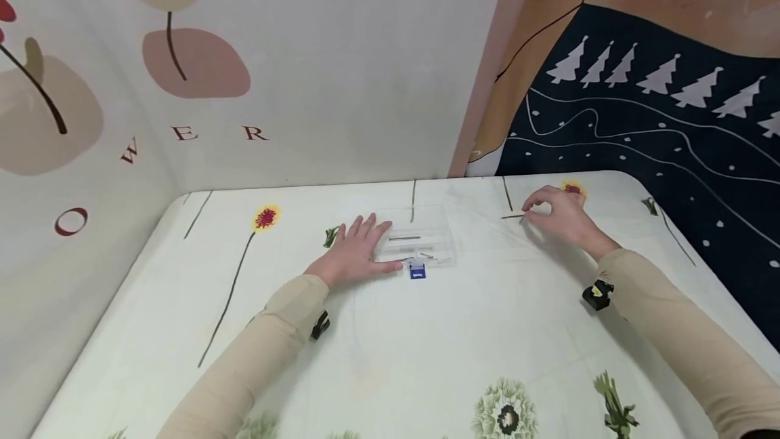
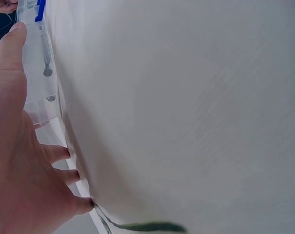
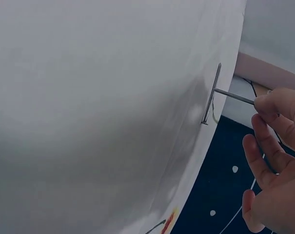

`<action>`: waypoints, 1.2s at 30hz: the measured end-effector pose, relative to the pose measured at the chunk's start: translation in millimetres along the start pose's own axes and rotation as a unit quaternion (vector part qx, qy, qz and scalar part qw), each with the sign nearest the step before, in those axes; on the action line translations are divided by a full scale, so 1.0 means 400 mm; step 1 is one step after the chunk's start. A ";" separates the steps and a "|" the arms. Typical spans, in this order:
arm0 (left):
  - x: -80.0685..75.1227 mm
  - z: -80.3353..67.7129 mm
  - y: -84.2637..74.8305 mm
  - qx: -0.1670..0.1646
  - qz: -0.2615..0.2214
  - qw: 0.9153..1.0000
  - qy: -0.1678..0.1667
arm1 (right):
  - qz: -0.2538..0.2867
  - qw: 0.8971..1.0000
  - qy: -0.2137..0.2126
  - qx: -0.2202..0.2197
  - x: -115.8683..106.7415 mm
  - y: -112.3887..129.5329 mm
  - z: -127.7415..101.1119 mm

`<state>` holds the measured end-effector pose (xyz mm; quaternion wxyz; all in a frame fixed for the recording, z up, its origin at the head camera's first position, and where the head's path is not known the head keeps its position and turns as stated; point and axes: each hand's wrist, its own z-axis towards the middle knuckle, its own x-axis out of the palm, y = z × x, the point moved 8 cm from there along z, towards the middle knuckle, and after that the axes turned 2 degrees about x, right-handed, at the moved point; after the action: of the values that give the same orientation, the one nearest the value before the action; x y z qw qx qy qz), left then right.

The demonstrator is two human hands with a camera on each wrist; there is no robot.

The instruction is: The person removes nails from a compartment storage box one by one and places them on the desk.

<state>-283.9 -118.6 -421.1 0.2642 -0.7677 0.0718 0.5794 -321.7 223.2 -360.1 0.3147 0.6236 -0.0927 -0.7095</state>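
My right hand [image 1: 565, 221] pinches a metal nail [image 3: 237, 97] between thumb and fingertips. The tip of that nail meets, or comes very close to, a second nail [image 3: 209, 103] lying on the flowered cloth. My left hand [image 1: 352, 253] rests with fingers spread at the left side of a clear plastic box [image 1: 449, 239], its thumb along the near edge. Inside the box lie several nails [image 1: 405, 238], their heads partly visible in the left wrist view. A blue latch [image 1: 417, 269] sits on the box's near side.
The table [image 1: 390, 358] is covered by a white cloth with printed flowers and stems. Behind it hangs a pale printed curtain [image 1: 341, 87]. A dark blue fabric [image 1: 609, 120] with white trees hangs at the right.
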 end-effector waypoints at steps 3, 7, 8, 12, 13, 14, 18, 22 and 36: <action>-0.001 0.002 0.002 -0.001 -0.004 1.000 -0.003 | -0.015 1.000 -0.001 0.006 -0.004 -0.005 0.005; -0.003 0.000 0.003 -0.003 -0.006 1.000 -0.002 | -0.030 0.999 0.003 0.016 -0.003 -0.012 0.011; -0.003 -0.002 0.004 -0.004 -0.004 1.000 -0.001 | -0.032 0.999 0.004 0.017 -0.001 -0.013 0.012; -0.005 -0.004 0.001 -0.004 -0.002 1.000 0.002 | -0.030 0.999 0.007 0.023 0.008 -0.017 0.016; -0.006 -0.003 -0.001 -0.003 -0.003 1.000 0.001 | -0.027 0.999 0.008 0.024 0.011 -0.016 0.017; -0.006 -0.003 -0.002 -0.003 -0.004 1.000 0.001 | -0.025 0.999 0.010 0.023 0.014 -0.014 0.017; -0.004 -0.001 -0.003 -0.006 -0.001 1.000 0.001 | -0.020 0.999 0.022 0.012 0.033 0.000 0.022; -0.006 0.001 0.001 -0.007 0.003 1.000 -0.001 | -0.014 0.999 0.035 0.003 0.052 0.011 0.036; -0.005 -0.001 -0.001 -0.010 0.006 1.000 0.003 | 0.010 0.999 0.030 -0.005 0.062 0.028 0.035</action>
<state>-284.0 -118.9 -419.0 0.2532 -0.7715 0.0716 0.5792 -331.7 196.9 -371.7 0.3272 0.6424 -0.0855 -0.6877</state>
